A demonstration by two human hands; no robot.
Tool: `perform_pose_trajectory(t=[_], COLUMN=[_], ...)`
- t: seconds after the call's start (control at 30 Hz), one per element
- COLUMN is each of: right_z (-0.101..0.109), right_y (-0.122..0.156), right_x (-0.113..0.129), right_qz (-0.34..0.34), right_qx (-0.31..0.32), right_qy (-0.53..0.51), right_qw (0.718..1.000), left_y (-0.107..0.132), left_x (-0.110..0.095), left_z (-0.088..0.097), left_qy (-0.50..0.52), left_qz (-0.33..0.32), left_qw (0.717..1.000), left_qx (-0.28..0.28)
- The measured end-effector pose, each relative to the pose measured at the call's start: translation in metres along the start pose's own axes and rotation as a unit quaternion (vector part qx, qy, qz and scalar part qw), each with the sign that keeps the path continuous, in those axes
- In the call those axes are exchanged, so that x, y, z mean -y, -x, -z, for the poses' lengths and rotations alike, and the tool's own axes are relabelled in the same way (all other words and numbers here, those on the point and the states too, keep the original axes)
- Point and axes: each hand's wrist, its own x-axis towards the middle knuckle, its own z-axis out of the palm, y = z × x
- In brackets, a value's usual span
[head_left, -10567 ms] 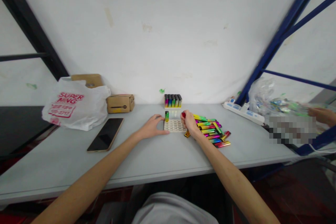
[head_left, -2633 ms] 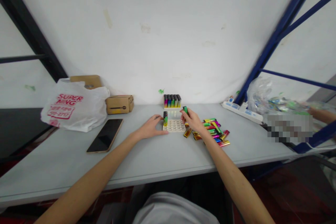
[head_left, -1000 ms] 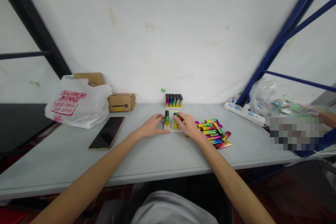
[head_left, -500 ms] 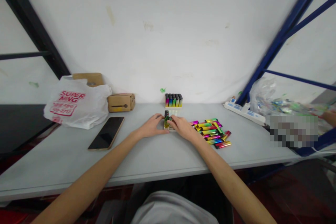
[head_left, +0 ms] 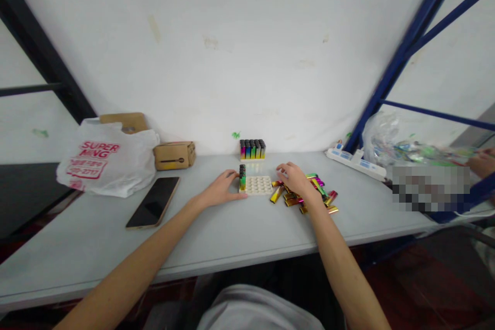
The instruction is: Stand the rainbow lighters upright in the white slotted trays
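Lighters [head_left: 294,201] lie partly hidden by the right hand [head_left: 297,180], finger grip unclear; left hand [head_left: 221,190], fingers spread.

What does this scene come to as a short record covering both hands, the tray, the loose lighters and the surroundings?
Left hand: spread around the left end of the tray
Right hand: over the lighter pile; grip unclear
Tray contents: upright lighters along the left end; bare holes elsewhere
By the wall: second batch of upright lighters
Left side: phone, plastic bag, cardboard box
Right side: power strip, co-worker's hand
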Motion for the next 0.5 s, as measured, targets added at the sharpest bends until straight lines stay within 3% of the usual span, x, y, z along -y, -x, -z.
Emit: perform_pose_trajectory(t=[0.1, 0.2, 0.5], right_z=[0.004, 0.004, 0.009], right_y=[0.004, 0.006, 0.007], right_x=[-0.028, -0.042, -0.036], right_qz=[-0.05, -0.034, 0.021], right_qx=[0.04, 0.066, 0.107], right_qy=[-0.016, -0.039, -0.11], right_qw=[0.998, 0.997, 0.988], left_y=[0.0, 0.001, 0.001], left_x=[0.0, -0.001, -0.001], left_z=[0.001, 0.001, -0.001], left_qy=[-0.004, -0.005, -0.004], left_qz=[-0.002, -0.009, -0.006], left_qw=[1.0, 1.0, 1.0], left_qx=[0.001, -0.004, -0.008])
